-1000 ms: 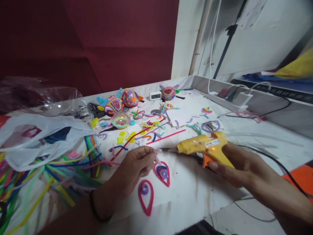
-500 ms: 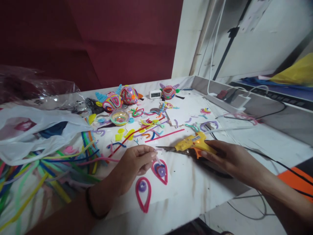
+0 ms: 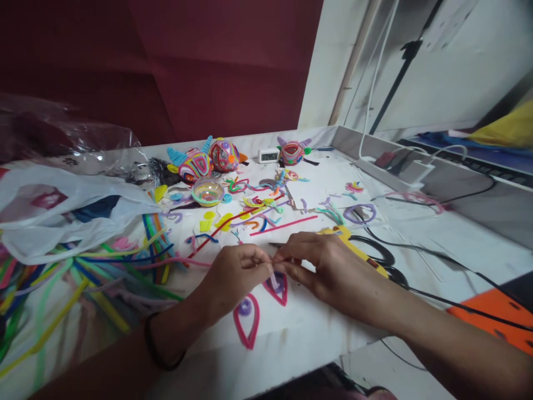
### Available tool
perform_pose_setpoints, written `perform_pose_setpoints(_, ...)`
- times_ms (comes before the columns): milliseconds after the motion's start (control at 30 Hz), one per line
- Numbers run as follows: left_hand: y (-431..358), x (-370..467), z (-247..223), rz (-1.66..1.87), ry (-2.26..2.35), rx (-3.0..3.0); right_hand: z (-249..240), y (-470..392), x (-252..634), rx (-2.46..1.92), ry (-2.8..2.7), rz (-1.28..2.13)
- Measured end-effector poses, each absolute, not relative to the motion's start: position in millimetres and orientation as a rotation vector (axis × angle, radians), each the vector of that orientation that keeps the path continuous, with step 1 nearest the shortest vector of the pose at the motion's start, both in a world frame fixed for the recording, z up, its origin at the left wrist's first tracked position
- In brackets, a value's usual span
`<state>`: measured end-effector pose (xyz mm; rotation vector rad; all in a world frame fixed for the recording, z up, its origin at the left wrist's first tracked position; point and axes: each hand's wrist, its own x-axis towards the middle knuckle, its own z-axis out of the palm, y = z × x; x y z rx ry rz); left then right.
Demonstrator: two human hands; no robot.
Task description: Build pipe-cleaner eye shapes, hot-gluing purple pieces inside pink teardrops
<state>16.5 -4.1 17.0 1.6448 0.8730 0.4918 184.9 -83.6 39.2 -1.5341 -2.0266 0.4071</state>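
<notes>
My left hand [image 3: 233, 278] is closed in a pinch on a short pale pipe cleaner piece [image 3: 273, 279], which hangs down from the fingertips. Against those fingertips, my right hand [image 3: 322, 258] pinches the same piece at its upper end; the fingers partly hide it. Just below lies a pink teardrop-shaped pipe cleaner loop [image 3: 283, 303] with purple inside, and nearer to me a second pink loop [image 3: 250, 344] holds a small purple coil [image 3: 245, 307]. A yellow glue gun [image 3: 378, 266] lies behind my right hand, mostly covered, beside black-handled scissors [image 3: 400, 276].
Loose coloured pipe cleaners [image 3: 104, 278] and a white plastic bag [image 3: 83, 194] fill the left. Farther back are a clear bowl [image 3: 207, 192], several decorated balls [image 3: 225, 155] and a small digital clock [image 3: 268, 155]. A power strip [image 3: 389, 172] and cables lie at right.
My right hand has let go of the glue gun, which now lies on the table, and has moved left to pinch the pale piece with my left hand. The view has shifted slightly.
</notes>
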Motion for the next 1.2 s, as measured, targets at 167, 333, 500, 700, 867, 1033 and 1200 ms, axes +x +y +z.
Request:
perform_pose_setpoints(167,1,14,5,0.469,0.806,1.744,35,-79,182,-1.633,-2.034,0.356)
perform_pose_setpoints(333,7,14,1,0.509,0.811,1.837,33,-75,181,-1.675,-1.999,0.309)
perform_pose_setpoints(500,15,9,6,0.522,0.829,2.001,23,-67,180,-1.721,-1.975,0.263)
perform_pose_setpoints(700,19,4,7,0.459,0.809,2.155,12,-62,177,-1.754,-1.983,0.248)
perform_pose_setpoints(867,19,4,5,0.455,0.795,2.228,7,-60,175,-1.764,-1.986,0.243)
perform_pose_setpoints(1033,16,5,6,0.416,0.810,2.228,3,-60,174,-1.769,-2.003,0.228)
perform_pose_setpoints(1200,13,7,6,0.365,0.844,2.222,0,-61,174,-1.765,-2.030,0.203)
